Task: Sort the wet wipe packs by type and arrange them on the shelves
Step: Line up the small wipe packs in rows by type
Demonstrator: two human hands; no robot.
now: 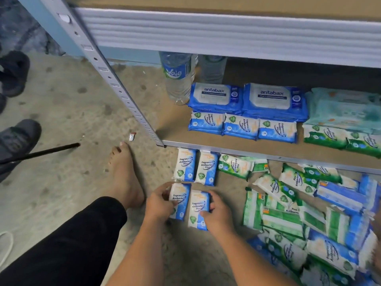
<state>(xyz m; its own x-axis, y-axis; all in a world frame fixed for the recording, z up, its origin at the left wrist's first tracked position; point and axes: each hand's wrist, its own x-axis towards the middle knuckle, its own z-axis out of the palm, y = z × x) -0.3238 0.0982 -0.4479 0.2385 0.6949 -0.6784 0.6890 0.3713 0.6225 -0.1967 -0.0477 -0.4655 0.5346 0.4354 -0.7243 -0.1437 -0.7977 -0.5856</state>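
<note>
Before shelf edge (268, 156), left hand (159, 204), right hand (215, 212) (both on packs (198, 205))

Both bare forearms reach forward and down, side by side. The left hand (158, 204) grips the left pack (181, 198); the right hand (215, 213) grips the right pack (198, 221).

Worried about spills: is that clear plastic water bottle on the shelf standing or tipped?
Standing: the clear plastic water bottle rests base-down on the brown shelf board.
</note>
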